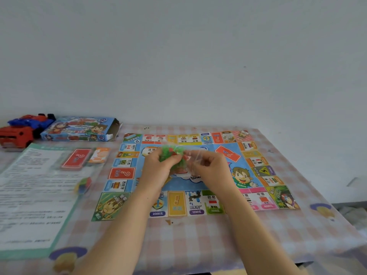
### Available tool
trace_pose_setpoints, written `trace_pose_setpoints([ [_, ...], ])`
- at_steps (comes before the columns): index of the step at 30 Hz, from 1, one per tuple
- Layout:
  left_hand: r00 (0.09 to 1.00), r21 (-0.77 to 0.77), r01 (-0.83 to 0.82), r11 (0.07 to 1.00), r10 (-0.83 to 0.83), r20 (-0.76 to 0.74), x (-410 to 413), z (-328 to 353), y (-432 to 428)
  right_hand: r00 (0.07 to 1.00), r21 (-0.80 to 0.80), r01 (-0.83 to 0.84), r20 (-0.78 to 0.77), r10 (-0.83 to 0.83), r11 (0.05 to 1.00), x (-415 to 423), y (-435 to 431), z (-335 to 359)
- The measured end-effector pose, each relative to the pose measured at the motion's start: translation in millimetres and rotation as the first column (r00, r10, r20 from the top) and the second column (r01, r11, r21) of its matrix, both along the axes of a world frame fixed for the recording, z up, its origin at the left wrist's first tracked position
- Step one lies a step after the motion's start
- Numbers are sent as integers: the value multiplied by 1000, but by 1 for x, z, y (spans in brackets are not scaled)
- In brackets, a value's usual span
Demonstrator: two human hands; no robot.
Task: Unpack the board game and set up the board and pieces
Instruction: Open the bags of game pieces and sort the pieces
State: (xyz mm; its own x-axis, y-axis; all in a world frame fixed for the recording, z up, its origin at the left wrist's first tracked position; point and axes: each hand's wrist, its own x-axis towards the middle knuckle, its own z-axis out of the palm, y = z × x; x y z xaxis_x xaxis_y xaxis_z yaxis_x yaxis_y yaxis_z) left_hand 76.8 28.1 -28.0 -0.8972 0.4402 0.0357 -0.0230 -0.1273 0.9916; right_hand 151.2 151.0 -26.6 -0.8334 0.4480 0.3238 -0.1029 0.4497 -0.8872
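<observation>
You hold a small clear bag (174,155) of green and red pieces just above the middle of the board (176,203) — your left hand (156,165) has its fingers curled round the bulging part, while your right hand (210,167) pinches the loose plastic at the bag's right end. The board lies unfolded and flat on the checked tablecloth (198,239). To its left sit a red card stack (76,158) and an orange card stack (99,154) (both blurred), beside a printed rule sheet (33,195). Farther back on the left the game box (79,129) lies with its end flap open — a red and blue toy truck (21,130) sits just beside it.
</observation>
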Motion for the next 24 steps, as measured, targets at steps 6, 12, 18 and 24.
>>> trace_pose_setpoints([
  [6,1000,32,17,999,-18,26,0,4,1,996,26,52,-72,-50,998,0,-3,-1],
  [12,1000,53,13,998,-14,18,-1,3,1,988,52,87,-135,-79,995,2,-7,1],
  [18,1000,13,-29,1000,29,-6,-2,0,4,984,-62,91,-146,-99,994,2,-6,4],
  [24,999,67,-30,997,28,34,-2,2,2,998,-209,16,-51,-27,978,3,-4,1],
])
